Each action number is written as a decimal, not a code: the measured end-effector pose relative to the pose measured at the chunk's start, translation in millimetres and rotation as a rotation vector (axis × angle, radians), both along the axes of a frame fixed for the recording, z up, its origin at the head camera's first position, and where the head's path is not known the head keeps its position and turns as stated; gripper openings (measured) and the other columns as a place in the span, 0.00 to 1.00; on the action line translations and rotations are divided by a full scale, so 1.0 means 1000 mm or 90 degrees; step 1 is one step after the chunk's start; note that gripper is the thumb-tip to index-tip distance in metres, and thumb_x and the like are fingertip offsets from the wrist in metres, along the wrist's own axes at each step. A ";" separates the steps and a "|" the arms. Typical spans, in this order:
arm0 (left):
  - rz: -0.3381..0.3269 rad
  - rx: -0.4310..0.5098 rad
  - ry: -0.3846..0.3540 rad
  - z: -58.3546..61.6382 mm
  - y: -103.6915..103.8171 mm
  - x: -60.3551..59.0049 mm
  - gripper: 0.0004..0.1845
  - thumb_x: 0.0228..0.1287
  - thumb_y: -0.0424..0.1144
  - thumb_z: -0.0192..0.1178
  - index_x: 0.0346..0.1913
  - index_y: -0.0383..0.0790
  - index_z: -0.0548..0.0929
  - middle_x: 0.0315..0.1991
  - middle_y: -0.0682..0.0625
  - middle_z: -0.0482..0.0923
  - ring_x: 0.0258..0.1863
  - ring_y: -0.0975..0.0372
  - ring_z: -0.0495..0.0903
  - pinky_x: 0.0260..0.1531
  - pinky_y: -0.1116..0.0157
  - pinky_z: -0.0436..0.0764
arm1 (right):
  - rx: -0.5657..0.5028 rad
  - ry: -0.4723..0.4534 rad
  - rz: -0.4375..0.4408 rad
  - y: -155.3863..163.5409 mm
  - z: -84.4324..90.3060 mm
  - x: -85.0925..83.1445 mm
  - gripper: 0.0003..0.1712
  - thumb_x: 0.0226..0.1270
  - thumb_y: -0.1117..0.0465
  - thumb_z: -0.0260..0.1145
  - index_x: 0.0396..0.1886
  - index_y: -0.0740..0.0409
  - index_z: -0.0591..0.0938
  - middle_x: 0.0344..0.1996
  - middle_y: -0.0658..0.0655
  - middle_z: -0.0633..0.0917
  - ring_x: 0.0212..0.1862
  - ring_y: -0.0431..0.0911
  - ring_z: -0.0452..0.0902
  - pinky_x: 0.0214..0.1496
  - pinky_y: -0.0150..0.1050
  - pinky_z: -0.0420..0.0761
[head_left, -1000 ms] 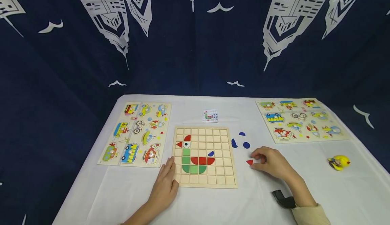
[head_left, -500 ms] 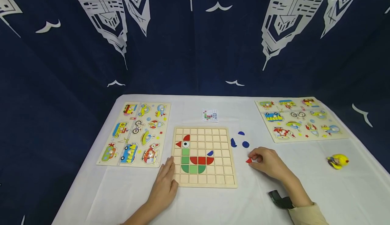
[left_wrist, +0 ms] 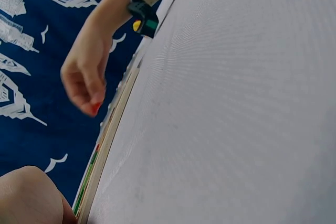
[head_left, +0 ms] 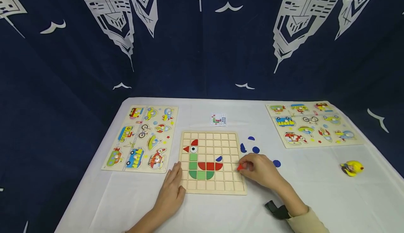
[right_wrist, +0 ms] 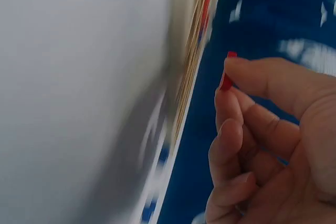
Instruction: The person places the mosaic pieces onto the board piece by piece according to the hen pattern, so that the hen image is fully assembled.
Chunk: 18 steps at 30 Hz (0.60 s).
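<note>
My right hand (head_left: 260, 170) pinches a small red triangle piece (right_wrist: 228, 77) between thumb and forefinger, over the right edge of the wooden grid board (head_left: 217, 187). In the right wrist view the piece is seen edge-on at the fingertips. My left hand (head_left: 170, 191) rests with fairly straight fingers against the board's left edge. Set in the board is a bird-like figure: a red beak triangle (head_left: 186, 149), a white eye piece (head_left: 193, 149), green pieces (head_left: 201, 174) and red pieces (head_left: 210, 166). A blue petal-shaped piece (head_left: 219, 159) sits above the red row.
Loose blue pieces (head_left: 256, 150) lie right of the board, one blue disc (head_left: 276, 163) beside my right hand. A small pattern card (head_left: 218, 119) is behind the board. Vehicle puzzle boards stand left (head_left: 140, 140) and right (head_left: 312, 124). A yellow duck toy (head_left: 351, 168) sits far right.
My right hand has picked up the red triangle from the table and carried it left to the board's edge, uncovering a blue disc. My left hand has stayed in place.
</note>
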<state>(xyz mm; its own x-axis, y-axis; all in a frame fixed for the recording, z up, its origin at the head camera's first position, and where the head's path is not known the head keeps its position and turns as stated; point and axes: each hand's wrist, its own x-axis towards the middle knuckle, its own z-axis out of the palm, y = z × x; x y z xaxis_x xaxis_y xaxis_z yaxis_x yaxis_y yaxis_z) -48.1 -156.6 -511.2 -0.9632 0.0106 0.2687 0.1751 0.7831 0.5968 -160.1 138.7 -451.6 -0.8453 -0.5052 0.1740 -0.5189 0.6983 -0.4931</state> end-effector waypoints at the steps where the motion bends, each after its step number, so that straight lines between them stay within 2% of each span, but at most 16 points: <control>1: 0.000 -0.001 0.003 0.000 0.000 0.000 0.30 0.56 0.25 0.54 0.64 0.17 0.68 0.73 0.36 0.60 0.74 0.46 0.59 0.74 0.52 0.52 | -0.002 0.000 0.018 -0.010 0.001 0.003 0.09 0.48 0.63 0.76 0.30 0.52 0.86 0.21 0.40 0.77 0.24 0.32 0.66 0.26 0.27 0.67; 8: 0.002 -0.006 0.013 -0.002 0.001 0.000 0.30 0.55 0.26 0.55 0.64 0.17 0.69 0.72 0.36 0.61 0.73 0.46 0.60 0.75 0.56 0.50 | -0.020 0.014 0.123 -0.072 0.001 0.026 0.09 0.45 0.66 0.75 0.28 0.54 0.86 0.21 0.43 0.79 0.26 0.31 0.70 0.27 0.25 0.70; 13: 0.002 -0.012 0.012 -0.001 0.000 0.000 0.30 0.55 0.27 0.55 0.64 0.17 0.69 0.72 0.36 0.61 0.73 0.46 0.60 0.74 0.53 0.53 | -0.022 -0.013 0.155 -0.096 -0.003 0.036 0.09 0.45 0.67 0.75 0.28 0.56 0.86 0.21 0.44 0.80 0.27 0.31 0.71 0.28 0.25 0.71; 18: 0.002 -0.016 0.013 -0.001 0.000 0.000 0.30 0.56 0.27 0.55 0.64 0.18 0.68 0.72 0.35 0.61 0.73 0.46 0.60 0.74 0.53 0.54 | -0.022 -0.013 0.163 -0.103 -0.008 0.039 0.08 0.45 0.68 0.75 0.28 0.57 0.86 0.21 0.45 0.81 0.26 0.31 0.70 0.29 0.24 0.71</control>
<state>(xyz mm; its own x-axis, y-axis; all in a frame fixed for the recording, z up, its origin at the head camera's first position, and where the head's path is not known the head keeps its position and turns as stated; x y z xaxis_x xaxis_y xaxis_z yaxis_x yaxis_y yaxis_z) -47.9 -157.0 -512.1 -0.9577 0.0152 0.2873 0.1847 0.7982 0.5734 -120.8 36.1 -459.2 -0.6937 -0.6975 0.1795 -0.6666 0.5274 -0.5267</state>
